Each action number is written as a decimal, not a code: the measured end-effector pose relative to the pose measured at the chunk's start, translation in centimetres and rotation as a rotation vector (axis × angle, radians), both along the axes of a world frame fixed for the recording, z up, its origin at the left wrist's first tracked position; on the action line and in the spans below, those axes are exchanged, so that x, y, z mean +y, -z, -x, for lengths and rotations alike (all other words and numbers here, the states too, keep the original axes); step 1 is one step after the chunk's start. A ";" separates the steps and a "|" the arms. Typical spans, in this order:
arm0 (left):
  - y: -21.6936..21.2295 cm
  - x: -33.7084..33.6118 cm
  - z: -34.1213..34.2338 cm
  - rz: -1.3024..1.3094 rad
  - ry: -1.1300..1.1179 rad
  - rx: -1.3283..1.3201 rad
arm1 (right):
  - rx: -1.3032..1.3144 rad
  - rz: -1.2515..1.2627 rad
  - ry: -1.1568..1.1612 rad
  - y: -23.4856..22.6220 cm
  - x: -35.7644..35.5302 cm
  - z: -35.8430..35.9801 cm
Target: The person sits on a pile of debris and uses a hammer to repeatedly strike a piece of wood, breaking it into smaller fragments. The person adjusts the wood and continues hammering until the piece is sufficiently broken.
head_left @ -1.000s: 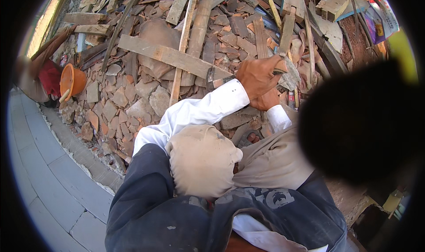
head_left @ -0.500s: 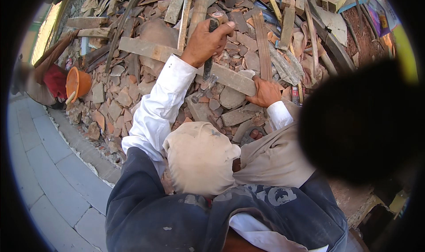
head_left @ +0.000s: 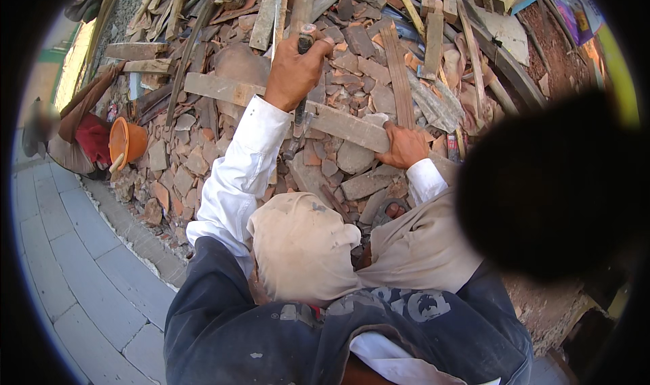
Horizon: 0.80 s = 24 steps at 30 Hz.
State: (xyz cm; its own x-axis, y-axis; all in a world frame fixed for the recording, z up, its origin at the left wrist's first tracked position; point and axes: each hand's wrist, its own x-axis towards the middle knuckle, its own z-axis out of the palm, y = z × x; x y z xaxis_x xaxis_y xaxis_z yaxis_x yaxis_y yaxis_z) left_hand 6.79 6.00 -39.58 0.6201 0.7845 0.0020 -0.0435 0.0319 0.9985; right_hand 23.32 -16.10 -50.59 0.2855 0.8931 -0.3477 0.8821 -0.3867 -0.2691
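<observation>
My left hand (head_left: 292,75) is closed around the handle of a hammer (head_left: 299,120), which points head-down. The hammer's metal head hangs at the near edge of a grey, weathered wooden board (head_left: 223,88); whether it touches the board I cannot tell. The board lies slantwise over the rubble in front of my knees. At its right end, my right hand (head_left: 404,147) grips it with fingers over the edge. Both arms wear white sleeves under a dark top. Below the board, my beige trouser knee (head_left: 301,243) hides part of the ground, and toes show between the knees.
Broken tile pieces (head_left: 193,162) cover the ground ahead. Loose timber (head_left: 433,40) and planks lie at the back and right. On the left, another person (head_left: 81,138) crouches by an orange bucket (head_left: 128,141). Grey paving (head_left: 88,250) runs along the left. A dark blurred shape blocks the right.
My left hand and the hammer have moved a little to the left along the board. My right hand stays on the board's end. The bucket sits slightly further right in view.
</observation>
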 end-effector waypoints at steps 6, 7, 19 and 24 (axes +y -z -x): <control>0.6 -0.2 -1.6 -0.020 -0.114 0.000 | 0.030 0.025 -0.007 0.2 0.2 0.1; 0.7 -0.3 -2.2 -0.034 -0.125 -0.006 | 0.031 0.015 -0.004 0.2 0.1 0.0; 0.6 2.3 -5.6 -0.031 -0.193 0.019 | 0.031 0.004 0.000 0.6 0.2 -0.1; 0.3 4.8 -0.2 0.272 -0.054 -0.166 | 0.033 0.020 0.009 0.7 0.3 -0.2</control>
